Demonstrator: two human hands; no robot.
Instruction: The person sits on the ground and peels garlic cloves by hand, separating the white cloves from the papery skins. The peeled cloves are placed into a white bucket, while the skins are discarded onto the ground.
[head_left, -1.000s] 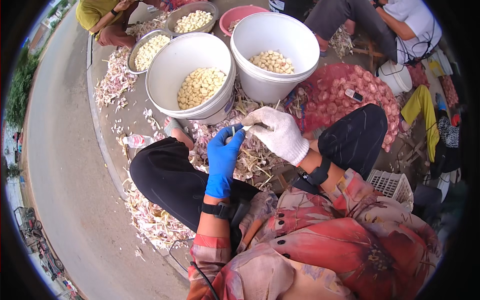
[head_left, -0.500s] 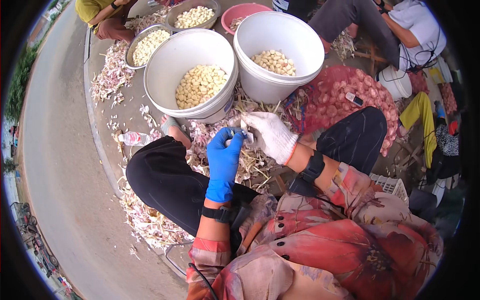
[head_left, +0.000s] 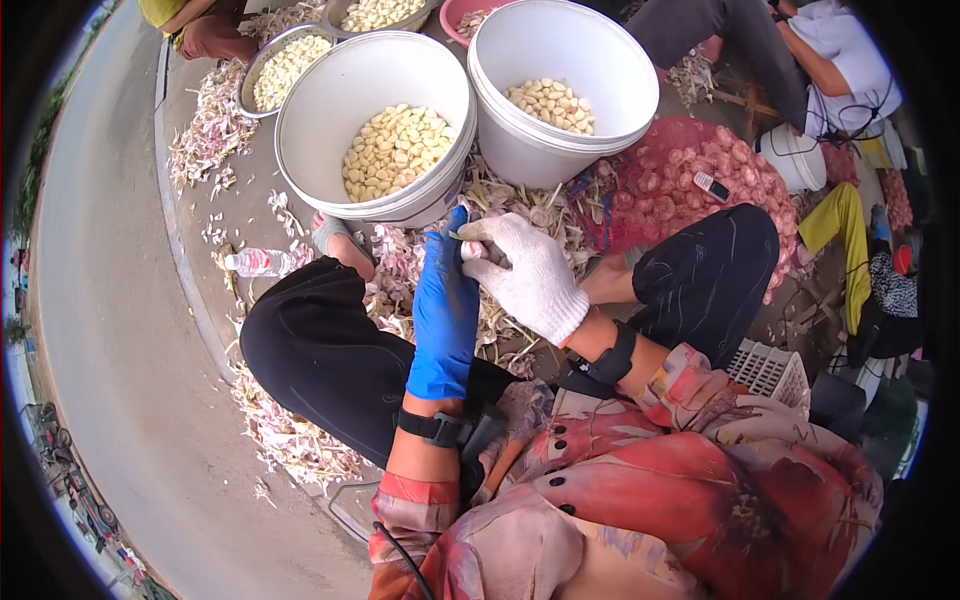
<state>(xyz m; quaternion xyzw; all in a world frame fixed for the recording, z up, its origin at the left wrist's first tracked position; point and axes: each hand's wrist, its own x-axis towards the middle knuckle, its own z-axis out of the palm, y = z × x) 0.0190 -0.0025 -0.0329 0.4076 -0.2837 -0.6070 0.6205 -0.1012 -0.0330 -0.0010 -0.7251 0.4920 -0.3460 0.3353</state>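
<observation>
My left hand [head_left: 445, 310], in a blue glove, reaches up with its fingers stretched out; its far side is hidden. Close against it, my right hand [head_left: 525, 272], in a white knit glove, is closed in a pinch on a pinkish-white garlic clove [head_left: 471, 250]. The clove lies between the two hands, beside the blue fingers. Just beyond them stand a white bucket [head_left: 300, 135] on the left and another white bucket [head_left: 625, 80] on the right. Peeled garlic cloves [head_left: 395, 150] lie in both.
Garlic skins [head_left: 300, 425] litter the ground around my legs. A red net sack of garlic bulbs [head_left: 680, 180] lies at the right with a phone [head_left: 711, 186] on it. A plastic bottle [head_left: 262, 262] lies at the left. A white crate [head_left: 770, 372] stands by my right side. Other people sit at the far side.
My left fingers have gone from bent to stretched out. The right hand has shifted slightly down and left, with the clove now showing in its fingers. The whole view has shifted a little.
</observation>
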